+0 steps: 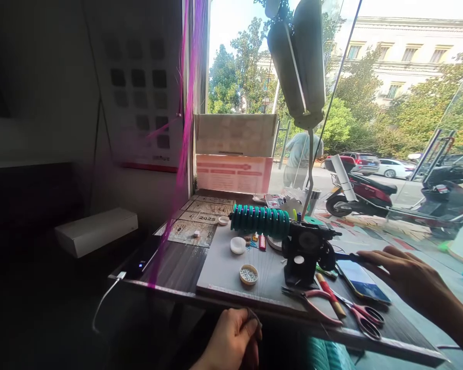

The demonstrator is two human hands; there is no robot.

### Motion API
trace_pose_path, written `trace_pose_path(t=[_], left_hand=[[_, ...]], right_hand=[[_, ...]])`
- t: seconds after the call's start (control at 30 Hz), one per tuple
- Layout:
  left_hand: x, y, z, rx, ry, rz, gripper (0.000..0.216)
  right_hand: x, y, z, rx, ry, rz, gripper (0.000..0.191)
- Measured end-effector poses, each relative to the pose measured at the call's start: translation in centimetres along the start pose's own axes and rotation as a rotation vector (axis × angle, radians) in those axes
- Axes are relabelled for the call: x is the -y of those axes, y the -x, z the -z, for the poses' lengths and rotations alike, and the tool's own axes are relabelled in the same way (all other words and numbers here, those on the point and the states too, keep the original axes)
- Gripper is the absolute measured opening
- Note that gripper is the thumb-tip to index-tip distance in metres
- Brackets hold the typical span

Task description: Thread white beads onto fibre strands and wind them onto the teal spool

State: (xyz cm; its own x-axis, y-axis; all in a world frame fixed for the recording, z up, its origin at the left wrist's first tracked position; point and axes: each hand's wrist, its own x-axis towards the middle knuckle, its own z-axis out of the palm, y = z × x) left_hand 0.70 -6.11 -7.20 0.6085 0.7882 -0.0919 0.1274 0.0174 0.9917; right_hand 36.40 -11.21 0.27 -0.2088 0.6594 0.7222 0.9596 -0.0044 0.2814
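Observation:
My left hand (233, 340) is below the front edge of the table (177, 264), fingers curled in a pinch; what it holds is too small to make out. My right hand (405, 277) reaches in from the right with fingers stretched out, fingertips close to the black handle of a small black machine (306, 252) and over a phone (360, 280). A teal ribbed spool rack (259, 220) sticks out of the machine to the left. Pink strands (185, 133) hang down at the left.
On a grey mat (224, 267) lie a small dish of beads (248, 274), a white lid (237, 245) and little bottles (261, 241). Pink-handled pliers (312, 300) and scissors (364, 314) lie near the front edge. A white box (96, 231) sits left. Behind the window stand scooters and a person.

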Motion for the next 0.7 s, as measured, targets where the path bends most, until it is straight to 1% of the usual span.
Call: trace_pose_path(t=[0.07, 0.13, 0.27, 0.33, 0.4, 0.43, 0.47, 0.53, 0.57, 0.6, 0.63, 0.7], left_hand=[[0.2, -0.1, 0.0, 0.001, 0.113, 0.027, 0.051], [-0.7, 0.3, -0.2, 0.053, 0.212, 0.018, 0.052], [-4.9, 2.0, -0.8, 0.274, 0.394, -0.012, 0.048], [-6.6, 2.2, -1.1, 0.379, 0.37, -0.03, 0.045], [-6.6, 1.5, -1.5, 0.419, 0.269, -0.039, 0.043], [-6.1, 1.0, -1.5, 0.398, 0.204, -0.024, 0.044], [-5.1, 0.4, -1.5, 0.345, 0.135, 0.002, 0.045], [-2.7, -0.7, -1.1, 0.175, 0.007, 0.063, 0.047], [-1.5, -1.0, -0.8, 0.087, -0.026, 0.071, 0.048], [-0.5, -1.2, -0.3, 0.028, -0.029, 0.075, 0.048], [0.3, -1.3, 0.1, -0.007, -0.013, 0.073, 0.049], [1.0, -0.9, 0.8, -0.006, 0.058, 0.072, 0.051]], right_hand=[[0.1, -0.3, 0.2, -0.025, 0.01, 0.017, 0.06], [0.2, -0.4, 0.5, -0.038, 0.016, 0.031, 0.06], [0.4, -0.4, 0.6, -0.043, 0.034, 0.027, 0.061], [0.4, -0.4, 0.5, -0.047, 0.043, 0.034, 0.061], [0.3, -0.4, 0.4, -0.047, 0.045, 0.062, 0.058], [0.3, -0.5, 0.4, -0.049, 0.048, 0.077, 0.057], [0.3, -0.5, 0.4, -0.049, 0.055, 0.085, 0.056], [0.2, -0.4, 0.4, -0.048, 0.067, 0.092, 0.056], [0.1, -0.4, 0.4, -0.047, 0.07, 0.093, 0.056], [0.0, -0.3, 0.4, -0.048, 0.073, 0.088, 0.057], [0.0, -0.2, 0.3, -0.047, 0.074, 0.081, 0.057], [-0.1, -0.1, 0.3, -0.041, 0.065, 0.069, 0.056]])
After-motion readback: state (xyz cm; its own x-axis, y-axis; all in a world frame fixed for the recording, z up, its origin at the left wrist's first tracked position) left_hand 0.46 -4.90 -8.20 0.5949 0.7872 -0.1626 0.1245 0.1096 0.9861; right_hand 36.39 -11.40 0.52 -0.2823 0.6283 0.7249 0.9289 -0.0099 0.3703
